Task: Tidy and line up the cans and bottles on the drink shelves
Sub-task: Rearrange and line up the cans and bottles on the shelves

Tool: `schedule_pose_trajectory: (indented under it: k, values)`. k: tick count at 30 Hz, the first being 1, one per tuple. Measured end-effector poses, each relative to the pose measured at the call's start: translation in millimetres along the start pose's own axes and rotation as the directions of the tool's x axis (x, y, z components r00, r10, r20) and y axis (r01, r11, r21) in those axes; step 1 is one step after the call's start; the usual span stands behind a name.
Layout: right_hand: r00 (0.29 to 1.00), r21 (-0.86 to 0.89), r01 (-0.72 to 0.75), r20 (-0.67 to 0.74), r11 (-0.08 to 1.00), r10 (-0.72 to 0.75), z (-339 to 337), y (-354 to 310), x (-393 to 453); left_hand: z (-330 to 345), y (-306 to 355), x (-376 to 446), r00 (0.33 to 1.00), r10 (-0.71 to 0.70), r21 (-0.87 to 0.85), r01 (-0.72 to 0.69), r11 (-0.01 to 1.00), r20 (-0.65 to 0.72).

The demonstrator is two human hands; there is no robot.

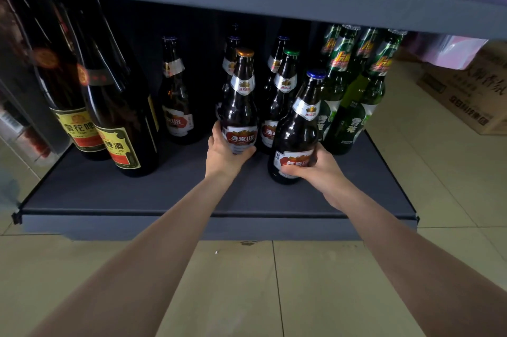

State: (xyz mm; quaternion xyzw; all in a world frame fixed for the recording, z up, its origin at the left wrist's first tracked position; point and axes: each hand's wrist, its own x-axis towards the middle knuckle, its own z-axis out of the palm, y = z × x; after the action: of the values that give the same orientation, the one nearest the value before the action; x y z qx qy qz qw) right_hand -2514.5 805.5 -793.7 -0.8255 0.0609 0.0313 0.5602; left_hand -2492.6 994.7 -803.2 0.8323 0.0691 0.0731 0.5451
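Your left hand [223,151] grasps the orange-capped beer bottle [239,106] at mid-shelf [109,199]; your right hand [315,169] grasps the blue-capped beer bottle [297,128], tilted, nearer the front edge.

Dim under the shelf [247,2], glare streaks on the bottles [115,84] at left; frame edges bend and blur.
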Motion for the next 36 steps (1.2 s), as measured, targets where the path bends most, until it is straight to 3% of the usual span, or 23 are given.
schedule_pose_trajectory:
  k: [11, 15, 19, 36]
  values:
    - [0.995, -0.063, 0.072, -0.068, 0.995, -0.077, 19, -6, -7, 4, -3, 15, 1.000, -0.005, 0.061, 0.006, 0.998, -0.023]
    - [0.964, -0.208, 0.138, -0.197, 0.968, -0.180, 25, -2, -10, 4, -4, 16, 1.000, -0.006, 0.056, 0.007, 0.998, -0.024]
    - [0.942, -0.177, 0.156, -0.268, 0.972, -0.200, 31, 1, -11, 5, -4, 16, 1.000, -0.014, 0.073, 0.016, 0.997, -0.028]
    - [0.940, -0.260, 0.123, -0.279, 0.958, -0.196, 35, -3, -8, 4, -1, 15, 0.999, -0.013, 0.127, 0.018, 0.992, -0.042]
